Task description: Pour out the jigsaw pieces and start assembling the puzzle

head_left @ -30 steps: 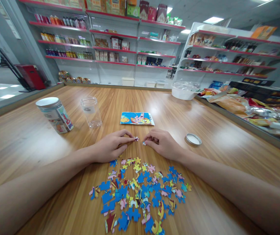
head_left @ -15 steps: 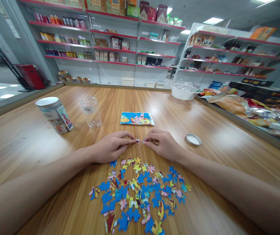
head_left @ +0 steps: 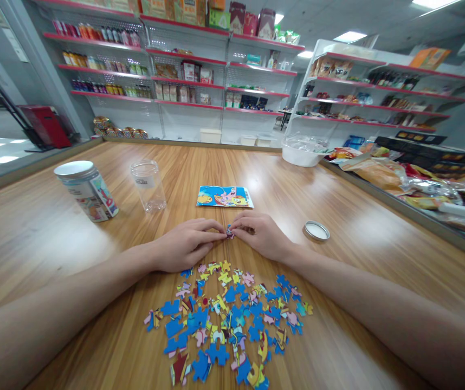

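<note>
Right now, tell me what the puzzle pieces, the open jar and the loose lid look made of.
Puzzle pieces: likely printed card, flat and matt with colour faces.
Open jar: clear plastic or glass; the wood table shows through it.
Loose lid: seemingly metal, with a shiny silver rim and pale inside.

Two tiny puzzle pieces (head_left: 229, 232) meet between the fingertips — pink and blue, flat on the wood, just beyond the loose pile (head_left: 228, 319).
</note>
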### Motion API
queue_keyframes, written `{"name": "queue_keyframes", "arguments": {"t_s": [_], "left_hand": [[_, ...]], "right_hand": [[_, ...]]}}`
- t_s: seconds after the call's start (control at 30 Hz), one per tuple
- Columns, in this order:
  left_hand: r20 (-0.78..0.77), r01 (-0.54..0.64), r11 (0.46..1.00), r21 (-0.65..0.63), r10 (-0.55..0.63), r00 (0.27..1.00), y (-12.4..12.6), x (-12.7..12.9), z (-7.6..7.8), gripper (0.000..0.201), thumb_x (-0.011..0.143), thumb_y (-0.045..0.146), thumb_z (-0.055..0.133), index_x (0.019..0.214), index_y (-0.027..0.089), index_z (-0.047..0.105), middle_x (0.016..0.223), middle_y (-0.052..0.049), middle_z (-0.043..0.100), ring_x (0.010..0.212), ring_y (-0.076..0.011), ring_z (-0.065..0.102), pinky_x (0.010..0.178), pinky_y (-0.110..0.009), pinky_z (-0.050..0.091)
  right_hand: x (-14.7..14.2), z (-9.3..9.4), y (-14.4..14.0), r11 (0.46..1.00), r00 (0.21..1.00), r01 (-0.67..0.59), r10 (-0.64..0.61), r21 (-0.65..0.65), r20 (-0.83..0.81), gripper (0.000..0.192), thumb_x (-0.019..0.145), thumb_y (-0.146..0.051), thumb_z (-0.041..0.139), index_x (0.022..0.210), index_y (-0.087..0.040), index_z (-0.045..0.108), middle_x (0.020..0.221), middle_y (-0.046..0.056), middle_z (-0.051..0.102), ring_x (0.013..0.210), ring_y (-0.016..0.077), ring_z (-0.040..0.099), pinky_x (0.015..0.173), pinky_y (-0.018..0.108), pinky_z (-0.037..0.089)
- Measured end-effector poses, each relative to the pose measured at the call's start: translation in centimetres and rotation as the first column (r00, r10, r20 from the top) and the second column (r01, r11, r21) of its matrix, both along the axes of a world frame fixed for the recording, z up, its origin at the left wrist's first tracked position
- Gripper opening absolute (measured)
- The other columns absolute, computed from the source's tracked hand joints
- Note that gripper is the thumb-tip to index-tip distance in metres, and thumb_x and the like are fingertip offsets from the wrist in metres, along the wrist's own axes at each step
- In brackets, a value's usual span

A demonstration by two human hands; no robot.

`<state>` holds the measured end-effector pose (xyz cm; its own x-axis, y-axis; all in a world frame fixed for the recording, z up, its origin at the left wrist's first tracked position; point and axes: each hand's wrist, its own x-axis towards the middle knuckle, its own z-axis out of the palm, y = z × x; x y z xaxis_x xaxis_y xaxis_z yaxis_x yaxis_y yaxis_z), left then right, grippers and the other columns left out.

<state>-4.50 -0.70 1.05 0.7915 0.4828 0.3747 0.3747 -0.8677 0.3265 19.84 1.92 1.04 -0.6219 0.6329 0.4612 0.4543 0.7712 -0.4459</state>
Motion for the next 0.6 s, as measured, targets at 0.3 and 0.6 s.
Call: {"name": "queue_keyframes", "arguments": {"t_s": [0.3, 0.6], "left_hand": [[-0.012, -0.004, 1.0, 0.006, 0.004, 1.0, -0.01, 0.01, 0.08, 0.036, 0.096, 0.014, 0.043, 0.129, 0.017, 0.059, 0.127, -0.013, 0.06, 0.115, -0.023, 0.058, 0.1, -0.042, 0.049], [-0.012, -0.001, 1.0, 0.0, 0.001, 1.0, -0.1, -0.03, 0.11, 0.036, 0.097, 0.015, 0.041, 0.128, 0.016, 0.059, 0.126, -0.013, 0.059, 0.116, -0.0224, 0.058, 0.101, -0.042, 0.049]], "right_hand": [[0.23, -0.15, -0.43, 0.995, 0.998, -0.062, 0.06, 0.08, 0.031, 0.029, 0.087, -0.007, 0.054, 0.104, -0.019, 0.075, 0.107, 0.008, 0.073, 0.1, 0.0199, 0.067, 0.093, 0.039, 0.053], [0.27, -0.21, -0.5, 0.991, 0.998, -0.059, 0.055, 0.117, 0.039, 0.03, 0.087, -0.007, 0.054, 0.105, -0.018, 0.075, 0.106, 0.01, 0.072, 0.1, 0.0206, 0.065, 0.093, 0.04, 0.053]]}}
